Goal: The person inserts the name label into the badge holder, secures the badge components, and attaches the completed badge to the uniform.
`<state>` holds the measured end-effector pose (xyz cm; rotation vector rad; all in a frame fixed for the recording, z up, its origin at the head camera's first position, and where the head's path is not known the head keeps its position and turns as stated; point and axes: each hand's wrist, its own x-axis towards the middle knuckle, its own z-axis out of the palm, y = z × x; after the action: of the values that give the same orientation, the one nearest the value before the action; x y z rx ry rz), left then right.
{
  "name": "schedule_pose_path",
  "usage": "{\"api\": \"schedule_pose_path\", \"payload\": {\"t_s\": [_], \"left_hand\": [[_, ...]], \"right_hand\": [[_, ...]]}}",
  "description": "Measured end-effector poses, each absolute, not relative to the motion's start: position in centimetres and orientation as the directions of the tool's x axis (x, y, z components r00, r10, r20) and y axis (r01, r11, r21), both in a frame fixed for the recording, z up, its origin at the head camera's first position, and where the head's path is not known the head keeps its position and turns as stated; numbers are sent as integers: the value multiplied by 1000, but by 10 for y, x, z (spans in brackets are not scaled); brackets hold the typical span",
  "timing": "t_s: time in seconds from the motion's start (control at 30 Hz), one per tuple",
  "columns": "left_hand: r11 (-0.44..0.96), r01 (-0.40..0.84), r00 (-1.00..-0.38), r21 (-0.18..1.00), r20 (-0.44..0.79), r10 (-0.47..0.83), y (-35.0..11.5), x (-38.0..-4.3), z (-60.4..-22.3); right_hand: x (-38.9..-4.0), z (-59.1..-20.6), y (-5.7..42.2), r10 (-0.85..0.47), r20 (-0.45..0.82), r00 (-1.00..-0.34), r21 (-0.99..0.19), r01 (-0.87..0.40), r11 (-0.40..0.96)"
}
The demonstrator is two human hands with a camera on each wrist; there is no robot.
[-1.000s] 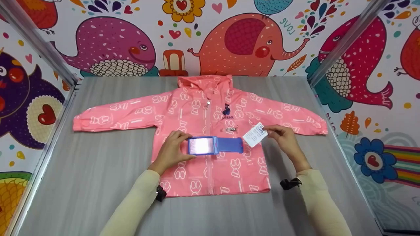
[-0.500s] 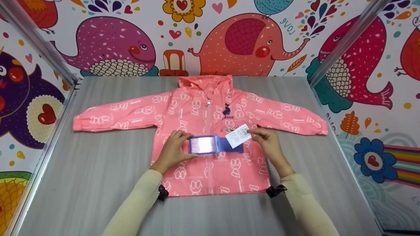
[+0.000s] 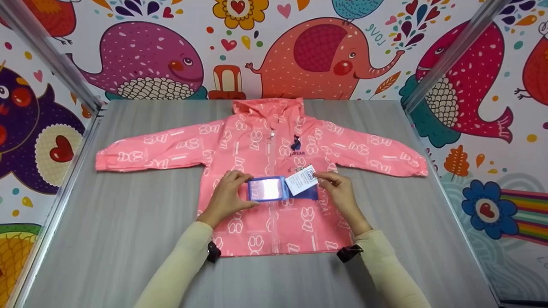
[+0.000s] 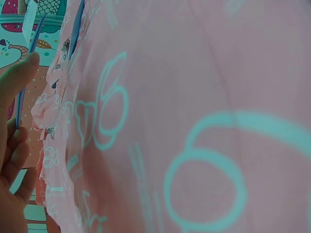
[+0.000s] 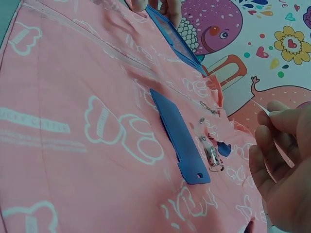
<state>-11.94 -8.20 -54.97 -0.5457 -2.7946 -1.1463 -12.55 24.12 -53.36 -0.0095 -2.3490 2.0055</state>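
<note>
My left hand (image 3: 227, 194) holds a blue-rimmed badge holder (image 3: 266, 189) with a clear window between thumb and fingers, raised over a pink jacket (image 3: 252, 226). A white card (image 3: 301, 181) printed "ID CARD" is pinched at its corner by my right hand (image 3: 340, 192). In the head view the card lies just right of the holder, tilted. A separate flat blue piece (image 5: 181, 136) rests on the jacket, partly hidden behind the card in the head view. Beyond that piece lies a metal clip (image 5: 213, 156) on the fabric.
The zipped jacket spreads flat, sleeves out, on a grey wood-grain table (image 3: 141, 222). Cartoon-printed walls (image 3: 308, 55) enclose the back and sides, with metal posts (image 3: 454, 55) at the rear corners.
My right hand has brought the card leftward, from beyond the blue piece to close beside the holder. The holder has shifted very slightly; my left hand keeps its hold.
</note>
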Motion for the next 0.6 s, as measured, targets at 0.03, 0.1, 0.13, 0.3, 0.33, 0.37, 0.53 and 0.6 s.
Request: {"api": "schedule_pose_path", "payload": {"t_s": [0.03,0.1,0.13,0.3,0.33,0.37,0.53,0.6], "left_hand": [[659,347,-935,667,196,295,-82,-119,-550],[660,343,-937,668,194,291,-81,-119,-551],[660,343,-937,669,194,290,-81,-119,-551],[655,351,-934,669,203,293,-81,-120,-551],[655,352,-934,669,204,294,-81,-120,-551],[655,352,-934,669,205,293,-81,-120,-551],[656,344,-937,672,204,283,-81,-120,-552],[656,338,-940,675,201,277,-81,-120,-553]], "right_hand": [[-125,-533,240,40,36,-999,-986,-29,163],[-122,-526,236,37,34,-999,-981,-26,190],[-120,-523,234,33,33,-999,-979,-25,201],[-113,-512,226,10,51,-999,-975,-48,215],[-112,-512,225,9,54,-998,-977,-51,208],[-112,-512,224,7,57,-998,-977,-54,206],[-109,-514,223,3,39,-999,-978,-37,203],[-108,-515,223,0,27,-1000,-979,-27,201]]}}
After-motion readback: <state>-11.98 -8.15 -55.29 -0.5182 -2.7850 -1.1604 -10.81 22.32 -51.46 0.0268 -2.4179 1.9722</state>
